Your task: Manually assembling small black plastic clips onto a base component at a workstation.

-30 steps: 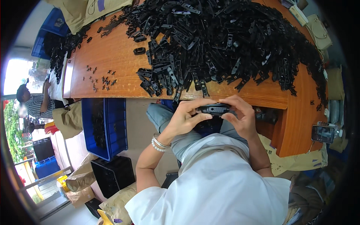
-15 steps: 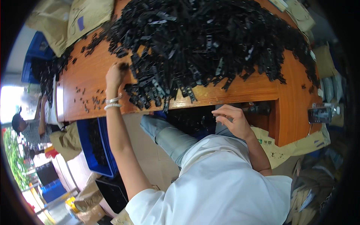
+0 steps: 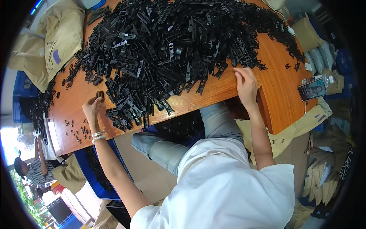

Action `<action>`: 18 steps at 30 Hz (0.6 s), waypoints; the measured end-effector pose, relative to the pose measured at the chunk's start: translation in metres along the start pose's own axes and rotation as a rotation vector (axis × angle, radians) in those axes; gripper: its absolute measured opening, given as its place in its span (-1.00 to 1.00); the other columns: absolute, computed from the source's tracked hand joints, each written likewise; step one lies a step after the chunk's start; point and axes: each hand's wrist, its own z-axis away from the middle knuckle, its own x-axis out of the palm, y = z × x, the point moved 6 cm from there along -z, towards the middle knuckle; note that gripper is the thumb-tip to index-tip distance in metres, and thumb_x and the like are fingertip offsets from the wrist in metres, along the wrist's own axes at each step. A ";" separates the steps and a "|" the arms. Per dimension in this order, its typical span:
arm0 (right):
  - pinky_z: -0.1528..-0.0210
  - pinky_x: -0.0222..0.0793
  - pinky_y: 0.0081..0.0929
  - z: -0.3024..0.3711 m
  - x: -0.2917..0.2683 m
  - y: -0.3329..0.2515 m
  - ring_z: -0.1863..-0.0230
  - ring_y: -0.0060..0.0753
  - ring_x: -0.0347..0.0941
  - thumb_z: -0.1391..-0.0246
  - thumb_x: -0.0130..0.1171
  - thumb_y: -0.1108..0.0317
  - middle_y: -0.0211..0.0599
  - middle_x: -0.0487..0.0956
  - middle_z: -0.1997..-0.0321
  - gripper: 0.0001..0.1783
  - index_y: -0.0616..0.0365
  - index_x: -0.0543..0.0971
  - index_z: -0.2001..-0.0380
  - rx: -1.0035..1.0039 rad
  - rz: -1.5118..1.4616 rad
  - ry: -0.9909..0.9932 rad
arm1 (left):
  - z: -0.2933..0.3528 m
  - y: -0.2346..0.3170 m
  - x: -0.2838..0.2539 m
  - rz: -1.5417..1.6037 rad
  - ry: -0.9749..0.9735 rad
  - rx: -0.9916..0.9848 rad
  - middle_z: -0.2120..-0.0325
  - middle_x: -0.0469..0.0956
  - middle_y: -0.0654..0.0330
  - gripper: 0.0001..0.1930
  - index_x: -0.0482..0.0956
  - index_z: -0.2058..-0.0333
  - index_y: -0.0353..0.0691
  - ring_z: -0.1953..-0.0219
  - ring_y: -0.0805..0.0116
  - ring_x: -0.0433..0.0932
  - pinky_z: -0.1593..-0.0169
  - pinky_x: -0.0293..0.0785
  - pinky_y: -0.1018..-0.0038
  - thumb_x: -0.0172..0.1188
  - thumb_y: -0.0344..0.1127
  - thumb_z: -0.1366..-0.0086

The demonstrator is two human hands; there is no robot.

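Observation:
A large heap of flat black plastic parts [image 3: 171, 49], many of them slotted strips, covers most of the wooden table [image 3: 284, 86]. At the heap's left side, my left hand [image 3: 91, 108] pinches a small black plastic piece [image 3: 100, 94] between thumb and fingertips. My right hand [image 3: 248, 87] is over the table's near edge, its fingertips just beside the heap's front fringe. Its thumb and forefinger are slightly apart, and I see nothing between them. Several tiny black pieces [image 3: 78, 131] lie scattered on the wood near my left wrist.
Brown sacks [image 3: 63, 38] stand at the far left. A blue bin [image 3: 114, 168] with black parts sits below the table's left side. On the right lie a phone [image 3: 312, 89] and a bottle [image 3: 324, 79]. Another person [image 3: 36, 171] works at the left.
My right hand has risen from above my lap to the heap's front edge. My left hand has shifted left in the picture, still with a small black piece. The whole view has turned.

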 end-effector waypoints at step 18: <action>0.52 0.26 -0.68 0.017 0.010 0.011 0.55 -0.61 0.28 0.09 0.14 0.57 -0.31 0.39 0.33 -0.56 0.21 0.39 0.05 0.106 -0.104 0.076 | 0.065 0.086 0.029 0.529 0.163 0.170 0.51 0.54 0.11 -0.72 0.49 0.23 -0.43 0.66 0.57 0.43 0.65 0.21 0.77 0.19 -0.36 -0.12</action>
